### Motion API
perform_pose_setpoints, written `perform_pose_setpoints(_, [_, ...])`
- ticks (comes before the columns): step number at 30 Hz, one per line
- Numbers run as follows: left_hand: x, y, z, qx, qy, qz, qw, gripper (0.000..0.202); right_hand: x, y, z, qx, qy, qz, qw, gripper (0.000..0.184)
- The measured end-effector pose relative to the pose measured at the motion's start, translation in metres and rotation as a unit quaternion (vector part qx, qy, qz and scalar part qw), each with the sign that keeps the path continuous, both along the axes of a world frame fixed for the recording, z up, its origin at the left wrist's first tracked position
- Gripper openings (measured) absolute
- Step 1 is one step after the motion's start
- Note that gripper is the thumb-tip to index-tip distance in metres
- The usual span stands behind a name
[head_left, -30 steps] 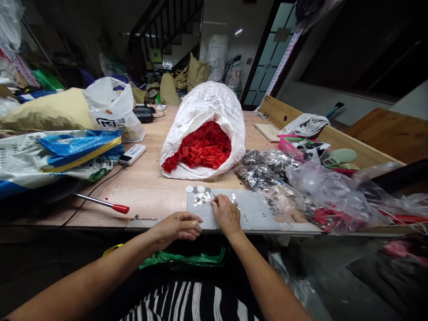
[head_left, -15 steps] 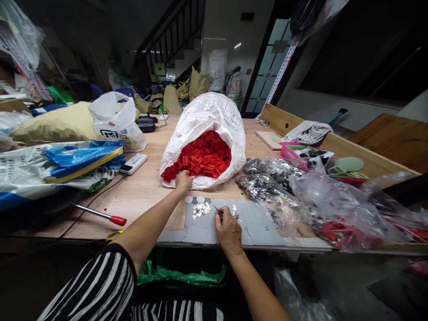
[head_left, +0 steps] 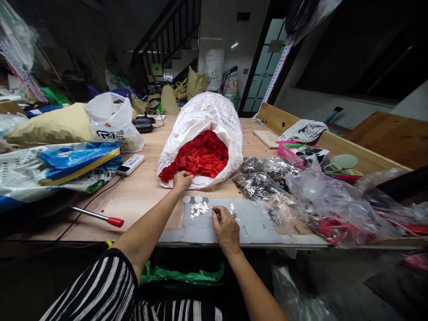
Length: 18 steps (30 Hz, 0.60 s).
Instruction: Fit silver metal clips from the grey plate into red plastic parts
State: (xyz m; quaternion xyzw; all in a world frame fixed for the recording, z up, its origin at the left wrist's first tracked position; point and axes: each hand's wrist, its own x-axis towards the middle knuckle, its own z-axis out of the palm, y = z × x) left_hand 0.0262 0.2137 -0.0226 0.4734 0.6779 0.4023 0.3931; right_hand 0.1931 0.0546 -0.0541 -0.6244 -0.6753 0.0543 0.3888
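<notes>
My left hand (head_left: 181,180) reaches forward to the mouth of a white sack (head_left: 207,116) full of red plastic pieces (head_left: 199,160), its fingers curled at the sack's lower lip. My right hand (head_left: 225,228) rests on a grey sheet (head_left: 257,220) at the table's front edge, pinching a thin metal tool (head_left: 215,209). A small heap of shiny metal bits (head_left: 199,209) lies on the sheet just left of the tool.
Clear bags of metal parts (head_left: 264,180) and crumpled plastic (head_left: 331,200) crowd the right side. A red-handled screwdriver (head_left: 96,216), a white remote (head_left: 130,164) and filled bags (head_left: 60,160) lie to the left. A pink basket (head_left: 289,149) sits behind.
My left hand left the grey sheet near my body and stretched out to the sack of red pieces. My right hand stayed on the sheet with the tool.
</notes>
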Motion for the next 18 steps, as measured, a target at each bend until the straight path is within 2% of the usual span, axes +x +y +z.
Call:
perform_pose_setpoints(2, [-0.002, -0.013, 0.005, -0.013, -0.109, -0.012, 0.994, 0.032, 0.000, 0.000, 0.001, 0.004, 0.000, 0.004, 1.000, 0.017])
perform_pose_setpoints(4, [-0.005, -0.028, 0.011, -0.019, -0.218, -0.014, 0.976, 0.019, 0.000, 0.000, 0.001, 0.008, -0.001, 0.007, 1.000, 0.019])
perform_pose_setpoints(6, [-0.009, -0.046, 0.016, -0.020, -0.312, -0.013, 0.950, 0.008, 0.000, 0.001, 0.001, 0.011, -0.004, 0.009, 1.000, 0.020])
perform_pose_setpoints(9, [-0.014, -0.073, 0.021, -0.034, -0.419, -0.017, 0.907, 0.009, -0.001, 0.001, 0.002, 0.009, -0.015, 0.008, 1.000, 0.022])
perform_pose_setpoints(12, [-0.019, -0.097, 0.023, -0.047, -0.483, -0.027, 0.874, 0.014, -0.001, 0.000, 0.004, 0.000, -0.026, 0.010, 1.000, 0.024])
perform_pose_setpoints(18, [-0.026, -0.137, 0.024, -0.101, -0.553, -0.059, 0.825, 0.004, -0.002, 0.001, 0.003, -0.015, -0.043, 0.014, 0.999, 0.026])
